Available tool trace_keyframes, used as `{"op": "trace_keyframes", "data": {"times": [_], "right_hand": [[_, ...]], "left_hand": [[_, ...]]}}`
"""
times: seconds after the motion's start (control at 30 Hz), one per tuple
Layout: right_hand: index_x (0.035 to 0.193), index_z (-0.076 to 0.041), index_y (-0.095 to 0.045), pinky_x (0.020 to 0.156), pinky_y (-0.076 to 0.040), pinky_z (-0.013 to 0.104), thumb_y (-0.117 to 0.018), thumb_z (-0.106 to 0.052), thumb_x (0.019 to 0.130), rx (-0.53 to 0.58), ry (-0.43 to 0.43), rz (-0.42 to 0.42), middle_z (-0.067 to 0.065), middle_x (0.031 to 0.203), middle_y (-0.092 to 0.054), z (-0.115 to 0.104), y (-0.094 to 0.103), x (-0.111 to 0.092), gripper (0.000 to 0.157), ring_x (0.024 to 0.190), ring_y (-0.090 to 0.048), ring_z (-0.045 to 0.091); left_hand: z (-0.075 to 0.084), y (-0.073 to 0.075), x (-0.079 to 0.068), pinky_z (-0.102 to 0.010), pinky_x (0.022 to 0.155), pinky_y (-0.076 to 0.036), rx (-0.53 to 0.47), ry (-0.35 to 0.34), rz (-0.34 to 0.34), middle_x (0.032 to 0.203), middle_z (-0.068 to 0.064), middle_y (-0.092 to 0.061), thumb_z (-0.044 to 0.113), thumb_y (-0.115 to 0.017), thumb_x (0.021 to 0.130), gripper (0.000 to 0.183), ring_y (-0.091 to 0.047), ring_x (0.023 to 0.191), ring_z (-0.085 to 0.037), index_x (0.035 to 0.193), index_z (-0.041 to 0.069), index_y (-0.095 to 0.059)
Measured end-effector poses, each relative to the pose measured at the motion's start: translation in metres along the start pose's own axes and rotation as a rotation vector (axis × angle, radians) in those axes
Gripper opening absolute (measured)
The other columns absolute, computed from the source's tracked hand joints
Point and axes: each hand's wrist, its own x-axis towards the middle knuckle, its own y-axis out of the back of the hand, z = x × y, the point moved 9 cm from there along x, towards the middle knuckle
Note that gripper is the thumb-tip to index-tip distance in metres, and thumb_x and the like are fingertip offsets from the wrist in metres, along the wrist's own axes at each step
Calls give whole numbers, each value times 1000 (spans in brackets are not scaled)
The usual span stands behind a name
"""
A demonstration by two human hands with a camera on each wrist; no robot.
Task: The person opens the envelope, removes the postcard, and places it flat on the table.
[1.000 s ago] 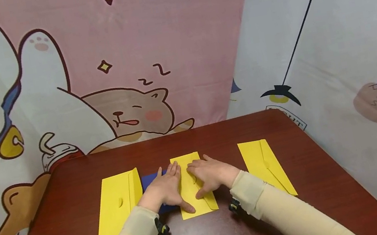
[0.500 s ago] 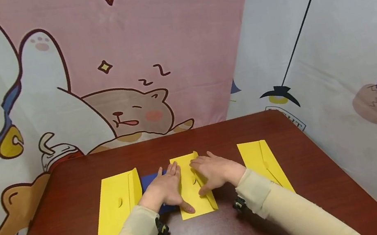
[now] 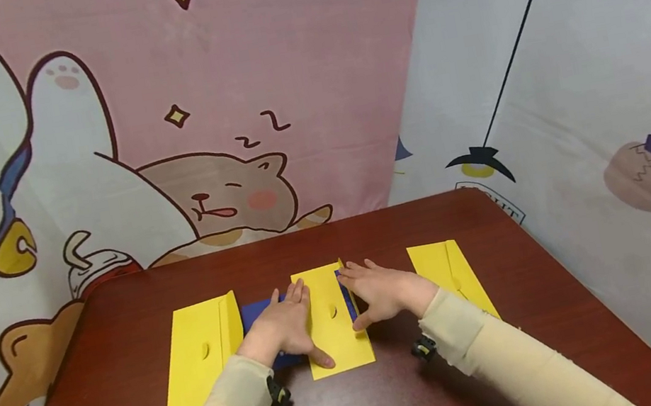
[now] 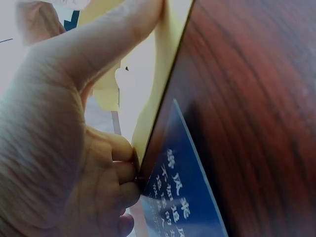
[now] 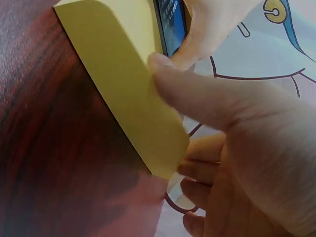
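Observation:
In the head view, a yellow envelope (image 3: 323, 304) lies at the middle of the table between both hands. My left hand (image 3: 284, 328) rests spread across its left edge, thumb toward the near end. Under that hand a blue card (image 3: 253, 312) is partly hidden; white writing shows on the blue card (image 4: 177, 192) in the left wrist view. My right hand (image 3: 385, 290) holds the envelope's raised flap (image 5: 118, 94) by its edge, thumb and fingertips spaced along it. A dark blue strip (image 3: 347, 296) shows along the opened side.
To the left lies another yellow envelope (image 3: 196, 354), its flap side partly raised. A third yellow envelope (image 3: 438, 259) lies at the right, partly behind the right forearm. The brown table (image 3: 369, 231) backs onto a cartoon-printed cloth (image 3: 344, 85).
My right hand has moved to the right, swinging the middle envelope's flap up and outward. The dark blue strip has come into sight. My left hand has stayed in place.

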Motion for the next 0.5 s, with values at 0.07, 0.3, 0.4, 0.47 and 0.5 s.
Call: {"op": "trace_keyframes", "data": {"times": [0.07,0.3,0.4,0.47,0.5], "right_hand": [[162,3,-36,127,-9,54,-85,-47,88,7,-4,-3,19,170,-30,2,1,-1,102,160,-15,35],[161,4,-36,127,-12,53,-90,-41,83,6,-9,-15,20,170,-29,9,-2,-5,104,160,-16,37],[161,5,-34,127,-13,53,-91,-39,81,0,-10,-16,22,171,-26,12,-5,-7,108,160,-16,38],[161,6,-33,127,-13,53,-92,-39,80,4,-11,-17,22,171,-23,14,-8,-7,109,160,-15,38],[161,6,-33,127,-13,52,-92,-39,80,5,-13,-17,23,171,-23,16,-9,-7,109,160,-15,38]], "left_hand": [[0,0,0,-56,127,-7,-3,1,-2,175,-18,-11,88,-82,58,154,-11,161,-31,167,0,-18],[1,0,0,-56,127,-8,-4,2,0,175,-18,-11,88,-82,57,155,-12,161,-31,167,-1,-18],[1,0,0,-55,127,-8,-8,2,1,175,-18,-11,87,-82,56,156,-12,161,-31,167,-1,-18],[1,0,0,-54,127,-9,-17,2,-1,175,-18,-10,86,-83,57,156,-11,161,-31,167,-1,-17],[1,0,0,-53,127,-10,-25,1,-2,175,-18,-9,85,-84,57,155,-10,161,-31,167,-2,-17]]}}
